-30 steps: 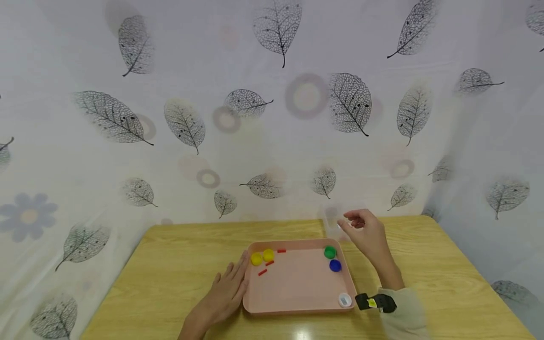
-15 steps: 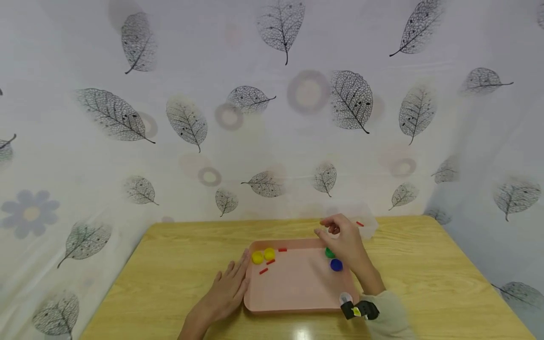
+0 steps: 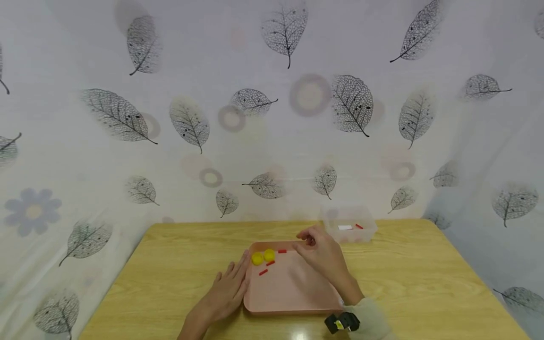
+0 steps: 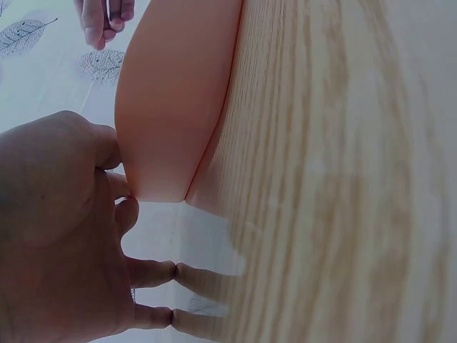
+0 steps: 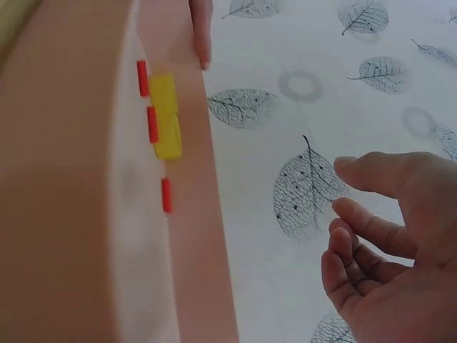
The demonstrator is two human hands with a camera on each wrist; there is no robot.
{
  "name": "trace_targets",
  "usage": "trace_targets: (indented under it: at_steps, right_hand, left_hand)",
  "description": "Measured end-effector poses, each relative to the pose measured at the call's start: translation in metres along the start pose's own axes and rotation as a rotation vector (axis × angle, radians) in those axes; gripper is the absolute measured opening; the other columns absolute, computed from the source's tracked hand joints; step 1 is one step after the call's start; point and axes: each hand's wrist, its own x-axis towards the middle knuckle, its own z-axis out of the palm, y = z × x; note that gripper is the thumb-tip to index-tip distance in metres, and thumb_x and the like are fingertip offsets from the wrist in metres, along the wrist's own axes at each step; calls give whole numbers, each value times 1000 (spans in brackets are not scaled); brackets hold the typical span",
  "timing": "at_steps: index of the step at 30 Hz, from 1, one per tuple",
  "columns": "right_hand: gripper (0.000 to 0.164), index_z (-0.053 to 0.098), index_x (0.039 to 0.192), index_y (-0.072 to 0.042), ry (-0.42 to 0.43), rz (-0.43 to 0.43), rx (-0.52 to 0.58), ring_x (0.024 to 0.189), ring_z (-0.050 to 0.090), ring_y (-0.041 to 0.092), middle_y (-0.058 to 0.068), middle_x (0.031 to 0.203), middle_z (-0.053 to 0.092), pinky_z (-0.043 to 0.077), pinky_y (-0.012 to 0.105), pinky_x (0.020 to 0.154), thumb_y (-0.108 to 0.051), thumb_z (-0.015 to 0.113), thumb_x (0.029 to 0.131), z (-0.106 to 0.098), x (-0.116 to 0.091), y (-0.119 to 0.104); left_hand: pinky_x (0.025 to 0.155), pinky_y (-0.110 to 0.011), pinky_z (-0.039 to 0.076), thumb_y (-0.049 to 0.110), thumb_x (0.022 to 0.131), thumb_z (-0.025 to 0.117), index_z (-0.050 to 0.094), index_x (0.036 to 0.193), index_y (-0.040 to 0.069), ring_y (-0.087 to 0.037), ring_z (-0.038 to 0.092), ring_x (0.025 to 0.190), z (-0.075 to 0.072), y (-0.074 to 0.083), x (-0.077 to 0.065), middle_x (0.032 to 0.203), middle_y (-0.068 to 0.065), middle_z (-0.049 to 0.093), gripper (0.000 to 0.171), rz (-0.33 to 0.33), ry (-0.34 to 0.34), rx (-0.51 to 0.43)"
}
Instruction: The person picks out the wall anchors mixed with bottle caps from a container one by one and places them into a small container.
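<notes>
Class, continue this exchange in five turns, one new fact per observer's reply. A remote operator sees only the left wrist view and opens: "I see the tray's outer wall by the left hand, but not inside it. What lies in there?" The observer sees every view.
Observer: The head view shows two yellow round pieces and three red sticks in the pink tray, towards its left end.
Operator: Does the right hand hold anything? I catch only some of its fingers.
Observer: In the right wrist view its thumb and index finger stand apart, with nothing visible between them.
Operator: And what stands beyond the tray?
Observer: A translucent box, towards the right, with another red stick inside.
</notes>
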Motion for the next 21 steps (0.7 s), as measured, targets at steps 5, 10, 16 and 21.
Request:
trace_targets:
  at_steps: [5, 10, 16, 21]
  right_hand:
    - [19, 73, 94, -8, -25, 15, 93, 75, 59, 14, 0, 87, 64, 53, 25, 67, -13, 87, 83, 17, -7, -4]
    - [14, 73, 93, -9, -88, 58, 175, 74, 55, 14, 0, 85, 62, 51, 24, 66, -11, 84, 85, 32, -13, -10]
    - [17, 72, 96, -4, -164, 88, 148, 75, 56, 11, 1, 88, 67, 52, 24, 67, -12, 83, 86, 51, -19, -13]
    - [20, 71, 93, 0, -191, 95, 157, 75, 57, 12, 5, 87, 66, 51, 24, 66, -12, 84, 84, 62, -25, -17]
  left_hand:
    - [110, -79, 15, 34, 114, 31, 10, 167, 16, -50, 23, 150, 0, 0, 0, 172, -1, 11, 59, -3, -2, -3]
    - [110, -79, 16, 35, 114, 31, 12, 167, 16, -50, 24, 149, 0, 0, 0, 171, -1, 13, 59, -12, -3, -1]
    - [109, -80, 17, 34, 114, 31, 13, 167, 16, -51, 25, 149, 0, -1, 2, 171, -2, 14, 59, -9, 10, 10]
    - [109, -80, 18, 34, 114, 32, 14, 166, 15, -51, 26, 148, 2, -1, 2, 171, -2, 15, 58, -1, 19, 12]
